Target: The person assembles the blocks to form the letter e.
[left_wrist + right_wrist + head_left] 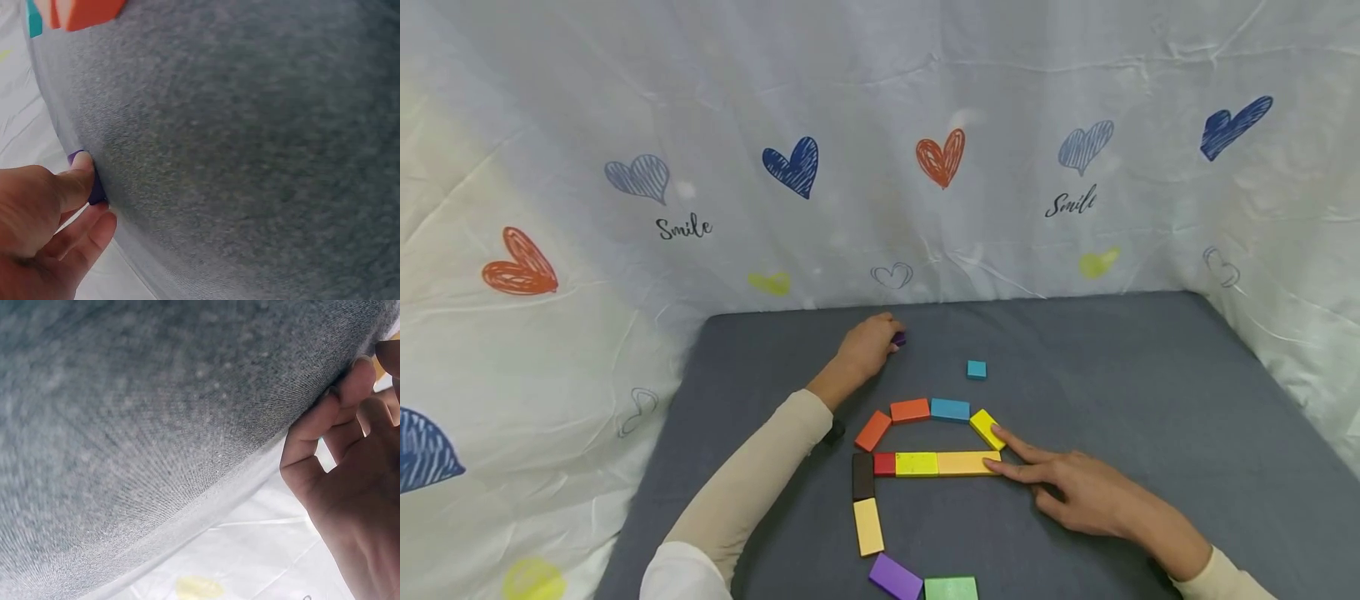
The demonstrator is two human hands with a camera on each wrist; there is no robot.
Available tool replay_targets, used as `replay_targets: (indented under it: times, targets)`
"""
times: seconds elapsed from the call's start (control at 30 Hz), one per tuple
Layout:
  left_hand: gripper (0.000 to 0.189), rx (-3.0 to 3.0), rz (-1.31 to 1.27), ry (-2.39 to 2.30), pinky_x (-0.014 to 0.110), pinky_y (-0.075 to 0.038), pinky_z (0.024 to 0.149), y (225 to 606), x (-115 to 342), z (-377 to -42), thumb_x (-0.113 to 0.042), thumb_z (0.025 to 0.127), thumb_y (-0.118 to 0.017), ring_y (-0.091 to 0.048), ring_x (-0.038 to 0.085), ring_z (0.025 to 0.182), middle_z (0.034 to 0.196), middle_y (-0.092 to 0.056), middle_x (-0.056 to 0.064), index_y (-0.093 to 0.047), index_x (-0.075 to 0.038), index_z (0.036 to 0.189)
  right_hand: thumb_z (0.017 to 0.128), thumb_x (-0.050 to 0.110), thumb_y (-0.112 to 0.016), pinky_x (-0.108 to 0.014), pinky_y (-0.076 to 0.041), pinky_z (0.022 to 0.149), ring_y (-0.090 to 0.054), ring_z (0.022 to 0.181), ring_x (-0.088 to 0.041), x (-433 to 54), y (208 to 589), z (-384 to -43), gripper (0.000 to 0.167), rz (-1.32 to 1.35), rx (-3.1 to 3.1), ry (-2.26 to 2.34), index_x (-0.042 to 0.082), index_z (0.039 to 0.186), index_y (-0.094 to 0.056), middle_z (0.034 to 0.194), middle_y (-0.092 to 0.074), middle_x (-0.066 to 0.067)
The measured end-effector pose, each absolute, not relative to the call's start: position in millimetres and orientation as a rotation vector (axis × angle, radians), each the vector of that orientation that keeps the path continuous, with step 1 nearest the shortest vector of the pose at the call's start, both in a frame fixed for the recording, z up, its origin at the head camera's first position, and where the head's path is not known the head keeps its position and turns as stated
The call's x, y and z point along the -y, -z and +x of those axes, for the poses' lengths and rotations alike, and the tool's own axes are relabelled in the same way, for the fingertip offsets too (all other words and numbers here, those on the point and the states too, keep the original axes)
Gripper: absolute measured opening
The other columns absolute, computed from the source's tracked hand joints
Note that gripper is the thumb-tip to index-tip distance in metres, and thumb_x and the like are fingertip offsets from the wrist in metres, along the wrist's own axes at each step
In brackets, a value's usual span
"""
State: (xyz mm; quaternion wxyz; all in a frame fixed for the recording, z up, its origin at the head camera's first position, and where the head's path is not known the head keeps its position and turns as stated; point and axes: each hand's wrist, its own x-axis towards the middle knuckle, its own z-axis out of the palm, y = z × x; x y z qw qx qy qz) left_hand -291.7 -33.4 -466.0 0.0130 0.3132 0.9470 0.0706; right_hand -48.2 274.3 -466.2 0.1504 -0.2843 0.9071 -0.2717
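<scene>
My left hand (867, 343) is stretched out near the far edge of the cloth, pinching a small dark purple block (97, 187) between thumb and fingers. In the head view most of that block is hidden by the hand. My right hand (1078, 490) has two fingers extended from the right: one touches the tilted yellow block (987, 428), the other the right end of a light orange block (966, 463). Left of that, a bright yellow block (916, 464) and a red block (884, 464) continue the row. Two orange blocks (911, 410) and a blue block (950, 409) arch above it.
A small teal block (976, 370) lies apart, beyond the arch. Below the row's left end run a dark brown block (863, 477), a pale yellow block (868, 527), a purple block (896, 577) and a green block (951, 588). A white curtain (850, 100) with printed hearts hangs behind the grey cloth (1112, 375).
</scene>
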Motion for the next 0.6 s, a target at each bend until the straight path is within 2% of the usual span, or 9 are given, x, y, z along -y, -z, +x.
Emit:
replay_targets:
  times: [0.4,0.53,0.6]
  targets:
    - [0.032,-2.931,0.867,-0.141,0.043,-0.059,0.085,460.6,40.1,-275.8,-0.026,0.102,-0.071,-0.067,0.028,0.113,0.128,-0.066,0.011,-0.074,-0.01,0.129,0.099,0.001,-0.063,-0.019,-0.03,0.049,-0.021,0.046,0.002,-275.3,465.6,-44.6,0.073,-0.792,-2.584,0.798,0.038,0.16,-0.047,0.175,-0.024,0.002]
    - [0.026,-2.939,0.829,-0.136,0.046,-0.059,0.084,455.3,45.6,-268.9,-0.025,0.1,-0.075,-0.069,0.03,0.111,0.126,-0.066,0.013,-0.077,-0.009,0.119,0.099,0.0,-0.063,-0.019,-0.03,0.05,-0.02,0.047,0.002,-275.1,466.3,-46.7,0.073,-0.825,-2.588,0.806,0.036,0.161,-0.047,0.176,-0.024,0.0]
    - [0.019,-2.937,0.815,-0.125,0.047,-0.059,0.083,452.6,47.9,-266.4,-0.023,0.099,-0.077,-0.069,0.031,0.108,0.125,-0.066,0.014,-0.078,-0.008,0.11,0.099,0.0,-0.063,-0.018,-0.03,0.05,-0.019,0.047,0.003,-275.0,465.9,-47.9,0.073,-0.837,-2.59,0.804,0.036,0.161,-0.047,0.176,-0.023,-0.001]
